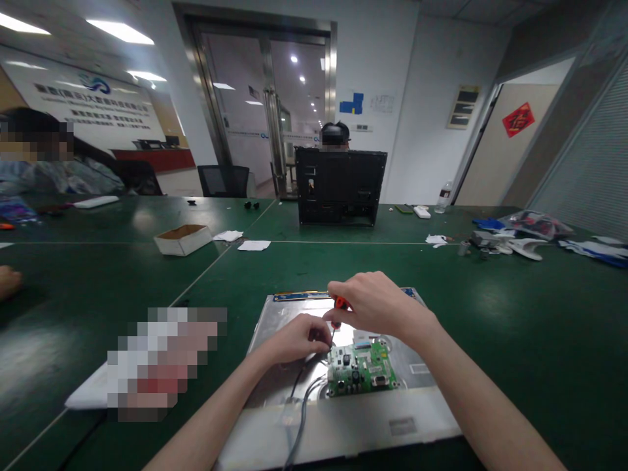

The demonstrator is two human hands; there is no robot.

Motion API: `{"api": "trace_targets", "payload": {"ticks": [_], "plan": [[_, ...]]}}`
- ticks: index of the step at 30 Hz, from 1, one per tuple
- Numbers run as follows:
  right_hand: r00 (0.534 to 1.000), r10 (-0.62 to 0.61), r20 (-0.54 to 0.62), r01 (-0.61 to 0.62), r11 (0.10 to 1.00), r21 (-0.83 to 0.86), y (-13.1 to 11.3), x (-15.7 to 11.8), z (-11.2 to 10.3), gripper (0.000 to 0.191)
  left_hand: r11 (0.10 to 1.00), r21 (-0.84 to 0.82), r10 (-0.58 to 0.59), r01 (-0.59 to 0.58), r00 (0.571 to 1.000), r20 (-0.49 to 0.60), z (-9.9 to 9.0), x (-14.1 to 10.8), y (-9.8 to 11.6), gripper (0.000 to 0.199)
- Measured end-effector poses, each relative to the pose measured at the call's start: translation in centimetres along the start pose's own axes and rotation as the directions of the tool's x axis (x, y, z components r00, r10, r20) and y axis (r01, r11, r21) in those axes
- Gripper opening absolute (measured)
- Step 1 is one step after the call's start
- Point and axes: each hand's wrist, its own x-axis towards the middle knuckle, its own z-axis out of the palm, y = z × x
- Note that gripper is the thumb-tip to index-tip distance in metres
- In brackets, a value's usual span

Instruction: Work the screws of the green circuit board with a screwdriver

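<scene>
My right hand [370, 304] is closed around the orange and black handle of a screwdriver [339, 303]. Its thin shaft points down at the upper left corner of a green circuit board [360, 367]. At that corner my left hand [301, 339] has its fingers curled together close to the screwdriver's tip; what they pinch, if anything, is hidden. The board lies on the silvery metal back of a flat display panel [417, 396]. Dark cables [303, 418] run from the board's left side down over the panel's near edge.
On the green table [515, 327], a white object [88, 387], partly blurred out, lies left of the panel. Farther off are an open box [182, 240], paper scraps, a black monitor housing [341, 186], a bottle [444, 197] and bagged parts [534, 224]. Two other people sit across and at left.
</scene>
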Motion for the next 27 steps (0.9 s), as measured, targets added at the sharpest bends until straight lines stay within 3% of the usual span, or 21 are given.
{"api": "trace_targets", "payload": {"ticks": [9, 16, 20, 27], "plan": [[0.995, -0.078, 0.065, 0.068, 0.986, 0.152, -0.09, -0.43, -0.68, 0.014, 1.000, 0.002, -0.018, 0.018, 1.000, 0.021, 0.08, 0.18, -0.67, 0.010], [0.998, 0.025, 0.053, -0.026, 0.999, 0.019, -0.14, 0.15, -0.48, 0.012, 1.000, 0.005, -0.025, 0.025, 1.000, 0.006, -0.03, 0.01, 0.11, 0.008], [0.994, 0.075, 0.074, -0.074, 0.997, -0.022, -0.06, 0.34, -0.30, 0.024, 1.000, 0.004, -0.030, 0.030, 1.000, 0.005, -0.03, 0.02, 0.09, 0.008], [0.999, -0.016, 0.047, 0.011, 0.996, 0.094, 0.50, -0.20, 0.08, 0.016, 1.000, 0.024, -0.006, 0.006, 1.000, -0.004, -0.09, 0.03, -0.08, 0.009]]}}
